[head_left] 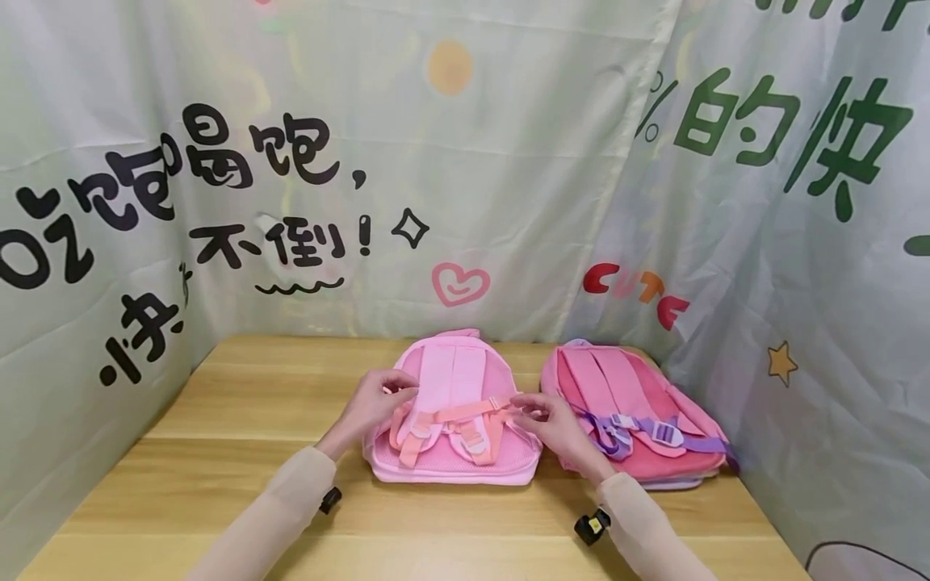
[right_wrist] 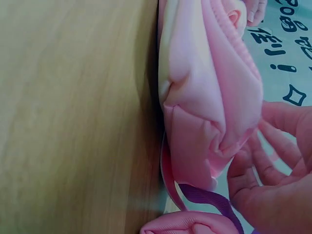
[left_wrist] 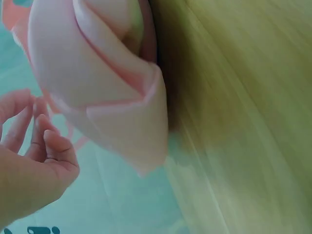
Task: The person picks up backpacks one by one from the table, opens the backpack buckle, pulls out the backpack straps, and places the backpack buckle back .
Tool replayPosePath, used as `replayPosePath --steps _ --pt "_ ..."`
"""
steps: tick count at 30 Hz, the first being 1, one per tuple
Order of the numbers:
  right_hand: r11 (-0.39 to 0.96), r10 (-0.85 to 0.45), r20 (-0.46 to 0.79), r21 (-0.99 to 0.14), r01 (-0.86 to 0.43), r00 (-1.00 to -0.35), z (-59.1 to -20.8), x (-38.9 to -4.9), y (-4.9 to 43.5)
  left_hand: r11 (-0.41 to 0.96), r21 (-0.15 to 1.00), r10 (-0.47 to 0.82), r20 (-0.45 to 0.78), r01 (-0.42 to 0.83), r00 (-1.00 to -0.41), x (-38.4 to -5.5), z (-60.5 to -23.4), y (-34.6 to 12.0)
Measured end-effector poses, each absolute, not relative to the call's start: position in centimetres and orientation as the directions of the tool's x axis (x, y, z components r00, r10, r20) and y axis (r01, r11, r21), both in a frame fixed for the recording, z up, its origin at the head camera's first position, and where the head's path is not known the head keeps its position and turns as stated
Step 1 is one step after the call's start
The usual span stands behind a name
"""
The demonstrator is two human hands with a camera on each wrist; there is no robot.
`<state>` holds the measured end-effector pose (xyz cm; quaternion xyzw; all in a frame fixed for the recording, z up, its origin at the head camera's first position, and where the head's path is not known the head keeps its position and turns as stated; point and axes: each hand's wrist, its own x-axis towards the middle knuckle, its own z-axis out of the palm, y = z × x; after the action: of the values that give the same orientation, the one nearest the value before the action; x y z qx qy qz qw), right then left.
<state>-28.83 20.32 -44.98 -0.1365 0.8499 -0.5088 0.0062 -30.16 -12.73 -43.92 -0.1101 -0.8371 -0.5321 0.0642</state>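
A light pink backpack (head_left: pixel 452 367) lies on the wooden table with its back panel and coral straps (head_left: pixel 465 413) facing up. The straps are drawn together across its middle, with a buckle near the right side. At the backpack's left edge is my left hand (head_left: pixel 381 401), its fingers bent and tips close together; nothing shows between them in the left wrist view. My right hand (head_left: pixel 550 421) is at the opposite edge, fingertips by the coral strap's end. In the right wrist view its fingers are bent beside the bag's side; I cannot tell whether they pinch the strap.
A darker pink backpack (head_left: pixel 632 395) with purple straps (head_left: pixel 657 432) lies right of the light pink one, close to my right forearm. Printed cloth walls (head_left: pixel 508 202) enclose the wooden table (head_left: pixel 254 452) at the back and sides.
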Motion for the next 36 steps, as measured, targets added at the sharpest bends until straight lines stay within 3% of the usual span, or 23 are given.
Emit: replayPosePath --steps 6,20,36 --pt "0.418 -0.235 0.081 -0.891 -0.176 -0.969 -44.8 -28.1 20.7 0.470 0.855 0.138 0.173 0.218 -0.975 -29.8 -44.3 -14.3" --pt "0.419 -0.261 0.021 -0.898 -0.133 -0.965 -44.6 -27.8 21.6 0.521 0.826 0.337 0.033 0.215 -0.941 -28.9 -44.7 -16.5" --pt "0.388 -0.347 0.097 -0.891 -0.237 -0.933 -45.5 -27.9 20.1 0.506 0.842 0.348 0.000 0.188 -0.938 -28.9 -44.8 -19.0"
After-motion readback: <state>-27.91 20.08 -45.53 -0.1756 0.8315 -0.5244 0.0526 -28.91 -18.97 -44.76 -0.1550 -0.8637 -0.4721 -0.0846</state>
